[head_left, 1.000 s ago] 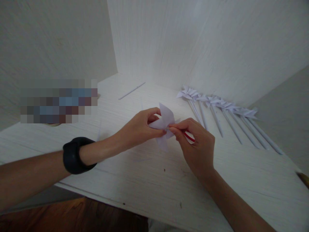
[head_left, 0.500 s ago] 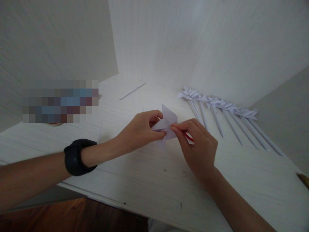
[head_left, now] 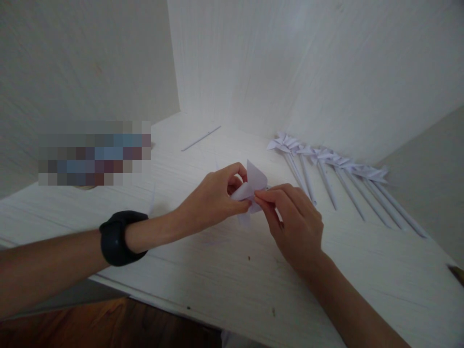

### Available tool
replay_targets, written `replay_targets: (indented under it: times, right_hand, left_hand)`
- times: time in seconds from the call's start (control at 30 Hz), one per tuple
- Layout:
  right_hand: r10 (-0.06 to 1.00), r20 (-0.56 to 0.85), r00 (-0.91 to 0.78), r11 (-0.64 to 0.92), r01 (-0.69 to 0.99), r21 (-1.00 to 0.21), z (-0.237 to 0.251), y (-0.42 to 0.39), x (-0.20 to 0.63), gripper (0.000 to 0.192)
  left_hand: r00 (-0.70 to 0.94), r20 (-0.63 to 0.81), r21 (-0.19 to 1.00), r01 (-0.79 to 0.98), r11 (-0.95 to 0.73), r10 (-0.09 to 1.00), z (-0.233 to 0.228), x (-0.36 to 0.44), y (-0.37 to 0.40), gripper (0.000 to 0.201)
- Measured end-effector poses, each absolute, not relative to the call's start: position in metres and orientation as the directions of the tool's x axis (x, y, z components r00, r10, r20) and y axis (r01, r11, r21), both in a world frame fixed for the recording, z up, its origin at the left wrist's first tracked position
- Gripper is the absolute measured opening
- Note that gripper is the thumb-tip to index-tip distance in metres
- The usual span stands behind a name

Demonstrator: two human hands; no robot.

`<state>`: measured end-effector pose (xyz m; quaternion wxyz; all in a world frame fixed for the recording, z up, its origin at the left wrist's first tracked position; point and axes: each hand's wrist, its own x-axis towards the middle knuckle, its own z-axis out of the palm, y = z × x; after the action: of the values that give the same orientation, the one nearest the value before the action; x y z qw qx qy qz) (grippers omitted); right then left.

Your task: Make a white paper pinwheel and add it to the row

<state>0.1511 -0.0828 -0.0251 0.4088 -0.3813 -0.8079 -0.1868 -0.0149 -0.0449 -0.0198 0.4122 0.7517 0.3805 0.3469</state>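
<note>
At frame centre, my left hand and right hand pinch a folded paper pinwheel above the white table; finished pinwheels line the right. Too hard a squeeze could crush its folds.

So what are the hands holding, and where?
Both the left hand and right hand pinch a white folded paper pinwheel near its centre, above the table.
</note>
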Motion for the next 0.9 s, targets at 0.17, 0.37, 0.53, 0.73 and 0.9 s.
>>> replay_targets:
  times: [0.17, 0.37, 0.53, 0.73, 0.9]
  right_hand:
    - [0.531, 0.786, -0.316, 0.626, 0.772, -0.112, -0.0236, -0.0839, 0.1497, 0.003]
    - [0.633, 0.734, -0.245, 0.572, 0.787, -0.231, -0.0222, -0.0844, 0.1506, 0.009]
    - [0.707, 0.685, -0.175, 0.506, 0.802, -0.317, -0.0234, -0.0809, 0.1524, 0.032]
    - [0.726, 0.66, -0.193, 0.462, 0.848, -0.26, -0.0233, -0.0791, 0.1544, 0.041]
    - [0.714, 0.653, -0.255, 0.469, 0.866, -0.175, -0.0214, -0.0786, 0.1566, 0.04]
  left_hand:
    - [0.44, 0.293, 0.824, 0.334, -0.458, 0.849, -0.0176, -0.0143, -0.0467, 0.021]
    - [0.42, 0.369, 0.718, 0.438, -0.541, 0.829, -0.0132, -0.0155, -0.0488, 0.019]
    - [0.423, 0.389, 0.699, 0.442, -0.561, 0.818, -0.0127, -0.0153, -0.0492, 0.018]
    - [0.407, 0.444, 0.619, 0.504, -0.602, 0.798, -0.0131, -0.0147, -0.0491, 0.015]
    - [0.417, 0.453, 0.583, 0.53, -0.616, 0.788, -0.0125, -0.0148, -0.0497, 0.015]
